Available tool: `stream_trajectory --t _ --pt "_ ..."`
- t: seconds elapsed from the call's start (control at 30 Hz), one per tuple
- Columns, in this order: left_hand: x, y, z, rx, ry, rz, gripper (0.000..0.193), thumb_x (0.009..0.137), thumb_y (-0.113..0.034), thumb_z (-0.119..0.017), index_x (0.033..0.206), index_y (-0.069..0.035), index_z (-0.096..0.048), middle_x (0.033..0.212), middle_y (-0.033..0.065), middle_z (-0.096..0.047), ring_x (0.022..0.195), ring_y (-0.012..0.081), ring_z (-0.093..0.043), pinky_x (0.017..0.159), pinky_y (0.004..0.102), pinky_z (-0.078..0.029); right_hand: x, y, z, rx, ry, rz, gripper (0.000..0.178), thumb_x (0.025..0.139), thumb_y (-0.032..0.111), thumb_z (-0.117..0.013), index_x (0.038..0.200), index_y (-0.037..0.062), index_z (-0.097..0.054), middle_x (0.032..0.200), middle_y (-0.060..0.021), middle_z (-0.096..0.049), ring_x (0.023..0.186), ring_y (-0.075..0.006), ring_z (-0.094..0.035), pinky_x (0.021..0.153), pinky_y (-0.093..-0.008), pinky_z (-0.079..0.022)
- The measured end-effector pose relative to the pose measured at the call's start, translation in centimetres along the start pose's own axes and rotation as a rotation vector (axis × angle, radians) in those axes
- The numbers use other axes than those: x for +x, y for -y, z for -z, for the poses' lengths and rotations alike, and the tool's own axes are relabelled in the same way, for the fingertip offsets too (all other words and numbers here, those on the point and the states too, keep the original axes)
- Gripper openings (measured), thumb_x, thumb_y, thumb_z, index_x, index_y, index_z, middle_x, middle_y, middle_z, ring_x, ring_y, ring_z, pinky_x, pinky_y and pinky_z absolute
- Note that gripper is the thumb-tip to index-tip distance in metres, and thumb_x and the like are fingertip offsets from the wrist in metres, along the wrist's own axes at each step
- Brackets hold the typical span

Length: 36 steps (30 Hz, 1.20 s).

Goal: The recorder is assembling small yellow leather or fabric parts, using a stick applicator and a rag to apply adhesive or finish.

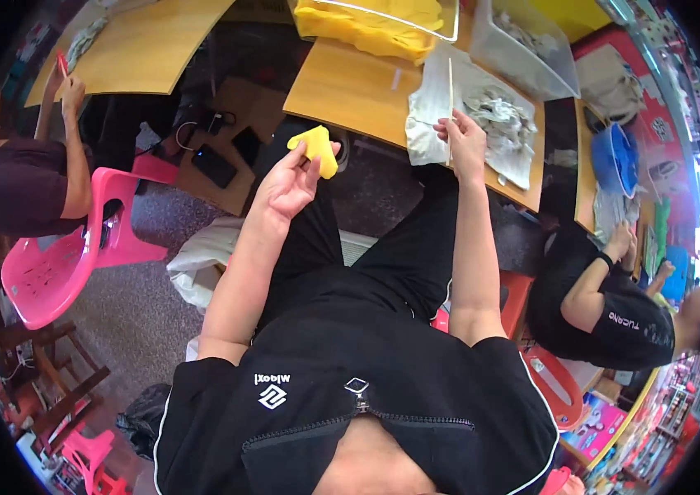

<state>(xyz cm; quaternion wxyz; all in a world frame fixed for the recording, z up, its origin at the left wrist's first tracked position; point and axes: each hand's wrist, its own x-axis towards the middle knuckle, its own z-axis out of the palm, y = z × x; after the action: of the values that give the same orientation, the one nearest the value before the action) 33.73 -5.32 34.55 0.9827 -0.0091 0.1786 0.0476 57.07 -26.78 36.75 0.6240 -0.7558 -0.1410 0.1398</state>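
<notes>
A: What are we seeing in the left hand (288, 188)?

B: We are looking at a yellow cloth piece (320, 153), small and bright, with a matte surface and uneven, rounded edges. It is bunching into soft folds, and one corner is poking out toward the left.

A: Are the fingers pinching it?

B: Yes, the thumb and fingers are pinching its lower edge, and most of it is standing up above them. We are finding it in the air, just in front of the desk (342, 82), well apart from the other hand.

A: And the right hand (467, 142)?

B: There we are seeing the fingers pinching a thin pale stick (451, 87). It is looking straight and slender, and it is pointing away from the body, above a white cloth (424, 124).

A: What is lying on that cloth?

B: We are noticing a heap of crumpled grey-white scraps (500, 124), spreading toward its right side. Farther back, a pile of yellow fabric (366, 35) is filling a white-rimmed bin (455, 25), its colour matching the held piece.
</notes>
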Motion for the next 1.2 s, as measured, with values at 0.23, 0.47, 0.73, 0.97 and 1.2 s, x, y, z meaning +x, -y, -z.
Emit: stream_trajectory --t 0.23,0.47,0.73,0.97,1.2 --pt "0.8 -0.9 -0.4 -0.179 -0.026 0.054 0.033 0.094 -0.015 -0.048 0.121 0.004 -0.047 0.121 0.0251 -0.051 0.108 0.0296 -0.057 0.076 0.0283 -0.058 -1.7 -0.9 -1.0 -0.702 -0.245 0.450 0.034 0.083 0.010 -0.059 0.116 0.0012 -0.058 0.107 -0.0155 -0.063 0.101 -0.0253 -0.060 0.086 -0.0322 -0.046" --pt "4.0 0.7 -0.7 -0.472 -0.075 0.195 0.031 0.095 -0.013 -0.046 0.121 0.003 -0.047 0.123 0.0238 -0.050 0.108 0.0293 -0.056 0.078 0.0294 -0.058 -8.8 0.4 -2.8 -0.240 -0.094 0.196 0.017 0.088 0.008 -0.058 0.102 0.0011 -0.067 0.076 -0.0035 -0.065 0.065 -0.0052 -0.056 0.060 -0.0196 -0.045" --pt "2.8 1.2 0.0 0.069 -0.034 0.067 0.035 0.096 -0.019 -0.045 0.125 0.001 -0.044 0.125 0.0192 -0.049 0.120 0.0299 -0.046 0.090 0.0382 -0.053 -7.0 1.9 3.6 -0.309 -0.364 0.160 0.017 0.085 0.013 -0.064 0.092 -0.0016 -0.066 0.070 -0.0017 -0.063 0.064 -0.0058 -0.056 0.060 -0.0213 -0.044" --pt "0.7 2.0 1.8 0.175 -0.074 0.066 0.033 0.096 -0.021 -0.046 0.120 0.001 -0.049 0.118 0.0167 -0.055 0.117 0.0339 -0.049 0.088 0.0396 -0.053 1.7 2.2 11.7 -0.691 -0.409 0.425 0.017 0.082 0.015 -0.063 0.095 0.0051 -0.067 0.092 -0.0106 -0.063 0.084 -0.0247 -0.059 0.076 -0.0340 -0.046" --pt "-0.2 3.2 2.5 0.198 -0.117 0.114 0.034 0.096 -0.022 -0.046 0.120 0.002 -0.049 0.117 0.0174 -0.056 0.116 0.0345 -0.051 0.085 0.0386 -0.055 11.9 2.4 12.2 -0.915 -0.269 0.479 0.027 0.088 0.027 -0.053 0.102 0.0094 -0.067 0.108 -0.0115 -0.063 0.100 -0.0305 -0.057 0.086 -0.0396 -0.045"
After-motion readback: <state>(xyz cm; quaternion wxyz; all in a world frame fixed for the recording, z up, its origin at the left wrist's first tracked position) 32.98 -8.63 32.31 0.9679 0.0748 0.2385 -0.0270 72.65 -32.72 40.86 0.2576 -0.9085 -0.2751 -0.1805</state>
